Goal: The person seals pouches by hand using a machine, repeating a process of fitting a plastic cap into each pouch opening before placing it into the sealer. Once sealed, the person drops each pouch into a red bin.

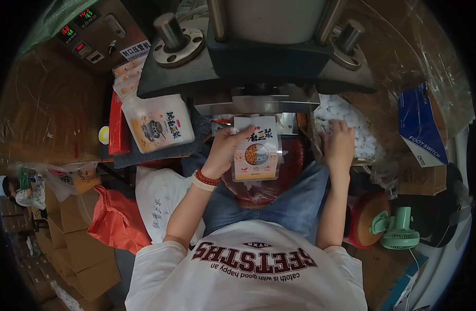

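A printed pouch (256, 150) hangs upright in front of the metal bar of the machine (258, 101), and my left hand (227, 150) pinches its upper left part, thumb on the printed face. My right hand (340, 140) reaches to the left side of a pile of small white pieces (357, 129) in a box; its fingers are bent down at the pieces, and whether they hold one is too small to tell. A stack of similar pouches (157, 124) lies on a dark cloth (199, 129) to the left.
A control panel (87, 41) stands at the upper left. A red box (118, 127) is beside the pouch stack. To the right are a blue foot switch box (422, 127) and a green fan (400, 233). A red bag (116, 220) sits at the lower left.
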Tool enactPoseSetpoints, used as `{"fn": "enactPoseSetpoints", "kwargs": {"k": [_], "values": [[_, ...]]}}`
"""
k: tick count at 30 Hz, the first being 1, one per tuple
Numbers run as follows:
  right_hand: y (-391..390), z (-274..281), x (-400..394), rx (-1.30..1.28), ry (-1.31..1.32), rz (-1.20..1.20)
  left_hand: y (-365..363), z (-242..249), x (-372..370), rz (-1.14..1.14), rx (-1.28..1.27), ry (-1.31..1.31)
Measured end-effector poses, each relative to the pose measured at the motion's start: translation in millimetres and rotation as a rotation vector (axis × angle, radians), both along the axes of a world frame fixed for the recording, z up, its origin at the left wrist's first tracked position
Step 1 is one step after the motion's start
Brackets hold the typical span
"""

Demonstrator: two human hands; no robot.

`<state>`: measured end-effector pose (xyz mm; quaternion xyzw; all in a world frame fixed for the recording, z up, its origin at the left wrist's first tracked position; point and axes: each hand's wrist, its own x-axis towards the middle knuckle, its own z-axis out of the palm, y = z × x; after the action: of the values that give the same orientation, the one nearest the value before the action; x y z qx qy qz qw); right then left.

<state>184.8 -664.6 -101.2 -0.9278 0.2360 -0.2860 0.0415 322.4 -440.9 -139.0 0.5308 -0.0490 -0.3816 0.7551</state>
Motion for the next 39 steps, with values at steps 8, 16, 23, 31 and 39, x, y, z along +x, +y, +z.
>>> {"fn": "enactPoseSetpoints", "kwargs": {"k": [8,16,23,31,39], "values": [[-8.2,-10.0,9.6,0.164,0.154,0.069,48.4,17.8,7.5,0.236,0.857,-1.061],[8.0,19.1,2.8,0.584,-0.131,0.015,151.5,-8.5,-7.6,0.042,1.152,-1.522],[106.4,22.9,3.4,1.279,-0.244,0.897,102.3,32.9,-41.8,0.282,0.661,-1.452],[96.4,50.2,4.2,0.272,-0.039,0.955,74.9,57.7,-61.6,-0.037,0.622,-1.547],[28.0,47.5,-9.0,0.421,-0.202,0.264,10.1,11.4,-26.0,-0.002,0.082,-0.068]]}}
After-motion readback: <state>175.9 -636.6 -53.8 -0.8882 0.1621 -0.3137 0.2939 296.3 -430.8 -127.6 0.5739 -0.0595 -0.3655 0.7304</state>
